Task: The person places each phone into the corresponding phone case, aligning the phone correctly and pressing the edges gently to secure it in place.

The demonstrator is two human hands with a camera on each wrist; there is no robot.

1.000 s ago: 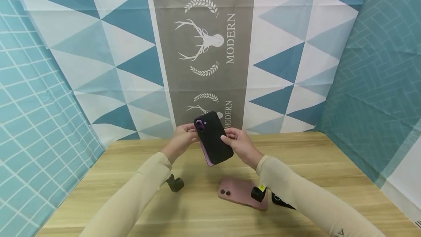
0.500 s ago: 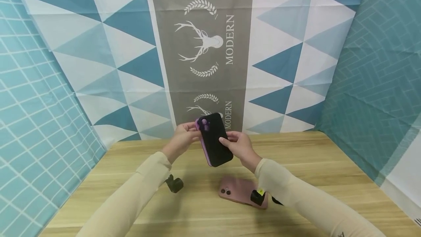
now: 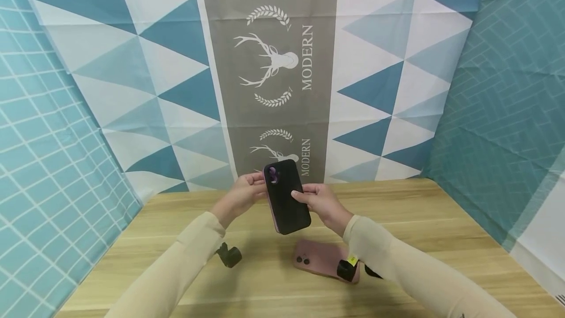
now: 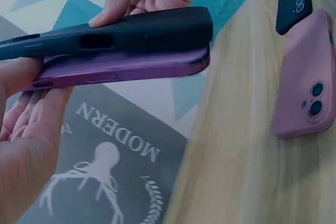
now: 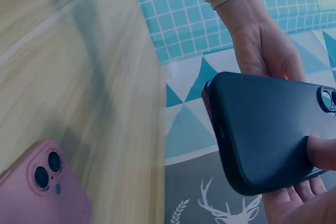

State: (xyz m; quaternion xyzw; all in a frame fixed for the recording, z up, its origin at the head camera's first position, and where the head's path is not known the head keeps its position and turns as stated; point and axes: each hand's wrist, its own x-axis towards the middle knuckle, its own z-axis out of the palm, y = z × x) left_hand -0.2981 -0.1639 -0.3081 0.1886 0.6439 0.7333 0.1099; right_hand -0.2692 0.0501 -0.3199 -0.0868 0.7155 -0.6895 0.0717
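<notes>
A black phone case (image 3: 289, 205) with a camera cutout is held up over the table. My right hand (image 3: 324, 205) grips it, thumb on its back. Behind it lies a purple phone (image 4: 126, 67), which my left hand (image 3: 242, 195) holds by the camera end. In the left wrist view the case sits against the phone's back, and a wedge-shaped gap shows at one end between them. Through the cutout the purple camera area is visible. Whether any edge is seated in the case I cannot tell.
A pink phone (image 3: 320, 257) lies camera side up on the wooden table (image 3: 419, 220) below my right hand. Beside it is a black phone or case (image 4: 294, 3), mostly behind my right sleeve in the head view. Patterned cloths line the back and sides.
The black case has shifted over the purple phone, so less purple shows along the left edge. Both hands, with phone and case, sit slightly lower in the head view.
</notes>
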